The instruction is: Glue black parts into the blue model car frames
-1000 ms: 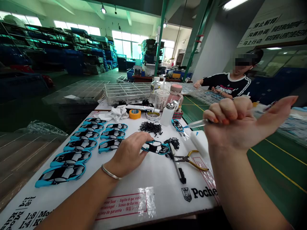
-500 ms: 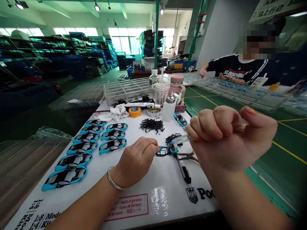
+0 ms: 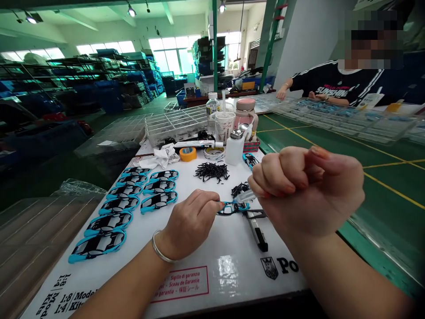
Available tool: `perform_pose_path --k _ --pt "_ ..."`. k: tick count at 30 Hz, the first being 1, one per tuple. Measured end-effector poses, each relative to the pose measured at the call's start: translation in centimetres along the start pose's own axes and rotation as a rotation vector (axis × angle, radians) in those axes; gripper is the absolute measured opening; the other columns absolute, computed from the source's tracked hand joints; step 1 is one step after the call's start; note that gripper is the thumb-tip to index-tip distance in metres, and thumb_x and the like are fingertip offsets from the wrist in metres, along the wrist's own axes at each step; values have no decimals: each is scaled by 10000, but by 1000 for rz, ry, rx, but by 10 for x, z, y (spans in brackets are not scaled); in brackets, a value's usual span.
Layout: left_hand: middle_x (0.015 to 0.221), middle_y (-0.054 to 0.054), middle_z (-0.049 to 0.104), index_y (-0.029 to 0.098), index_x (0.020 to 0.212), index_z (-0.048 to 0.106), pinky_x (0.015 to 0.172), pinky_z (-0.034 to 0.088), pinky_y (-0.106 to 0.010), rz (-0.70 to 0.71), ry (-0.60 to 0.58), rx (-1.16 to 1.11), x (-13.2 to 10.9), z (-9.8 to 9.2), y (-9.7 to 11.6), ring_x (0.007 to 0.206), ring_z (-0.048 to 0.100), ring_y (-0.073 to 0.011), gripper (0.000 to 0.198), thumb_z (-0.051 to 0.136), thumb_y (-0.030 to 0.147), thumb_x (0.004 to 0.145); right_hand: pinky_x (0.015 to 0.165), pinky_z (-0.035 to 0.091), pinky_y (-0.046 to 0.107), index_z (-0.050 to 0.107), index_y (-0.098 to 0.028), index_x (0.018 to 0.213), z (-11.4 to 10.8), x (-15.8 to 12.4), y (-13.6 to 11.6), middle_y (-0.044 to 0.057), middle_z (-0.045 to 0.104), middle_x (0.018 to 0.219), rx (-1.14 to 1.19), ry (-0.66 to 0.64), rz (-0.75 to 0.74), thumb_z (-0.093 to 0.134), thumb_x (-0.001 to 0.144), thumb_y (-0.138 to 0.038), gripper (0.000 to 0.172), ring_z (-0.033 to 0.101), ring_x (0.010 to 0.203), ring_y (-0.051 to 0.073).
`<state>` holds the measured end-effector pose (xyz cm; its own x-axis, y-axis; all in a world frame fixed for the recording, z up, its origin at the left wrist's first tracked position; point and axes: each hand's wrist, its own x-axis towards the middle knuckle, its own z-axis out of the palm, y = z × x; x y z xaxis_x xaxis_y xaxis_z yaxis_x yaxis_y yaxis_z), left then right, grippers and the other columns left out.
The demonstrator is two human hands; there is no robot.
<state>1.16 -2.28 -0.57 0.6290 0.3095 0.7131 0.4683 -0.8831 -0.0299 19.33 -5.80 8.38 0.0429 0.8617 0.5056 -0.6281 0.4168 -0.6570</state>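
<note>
My left hand point(image 3: 191, 223) is closed, its fingertips pinching the near end of a small blue-rimmed black frame piece point(image 3: 229, 210) low over the white table mat. In my right hand point(image 3: 308, 190), fingers curled in a fist, is a clear syringe-like tube point(image 3: 245, 196). Its narrow blue tip points down and left, at the rim of the frame piece; contact cannot be made out. Behind the tube lies a small pile of black strips point(image 3: 239, 188). A utility knife point(image 3: 259, 237) and dark pliers point(image 3: 256, 214), partly hidden by my right hand, lie just beyond the piece.
Several finished-looking blue-and-black pieces point(image 3: 111, 221) stand in two columns at left. Farther back are another pile of black strips point(image 3: 211, 172), orange tape point(image 3: 187, 153), a white dispenser bottle point(image 3: 234, 148), a cup point(image 3: 224, 126) and a divided tray point(image 3: 179, 124). A co-worker point(image 3: 335, 88) sits at right.
My right hand has moved slightly left, bringing the tube's tip farther left along the frame piece's rim. My left hand keeps its pinch. The whole view has shifted a little.
</note>
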Motion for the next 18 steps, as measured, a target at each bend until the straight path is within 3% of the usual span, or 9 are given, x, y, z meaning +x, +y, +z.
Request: perform_pose_path --k 18 --pt "938 -60 658 177 914 511 724 516 -299 4 -9 -1 1 -2 1 833 590 -173 147 561 54 852 386 179 241 194 -181 477 1 -1 3 -36 167 410 -9 -17 14 514 739 -323 437 202 380 76"
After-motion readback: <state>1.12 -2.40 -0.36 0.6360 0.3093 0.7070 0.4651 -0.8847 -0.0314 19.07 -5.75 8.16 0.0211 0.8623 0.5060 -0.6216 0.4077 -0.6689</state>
